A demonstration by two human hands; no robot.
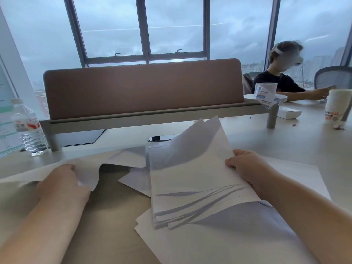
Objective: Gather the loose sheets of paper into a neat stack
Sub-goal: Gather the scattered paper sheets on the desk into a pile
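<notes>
My right hand (245, 168) grips the right edge of a bundle of several white sheets (190, 178), lifted and fanned out above the table. More loose sheets (219, 241) lie flat beneath it. My left hand (61, 180) pinches a crumpled white sheet (89, 172) at the left, its corner bent upward. Another sheet (133, 180) lies between the two hands, and one (301, 174) shows past my right wrist.
A brown desk divider (141, 86) stands across the back. A water bottle (28, 128) is at the far left. At the right sit a paper cup stack (337, 105), a white box (287, 112) and another person (282, 80).
</notes>
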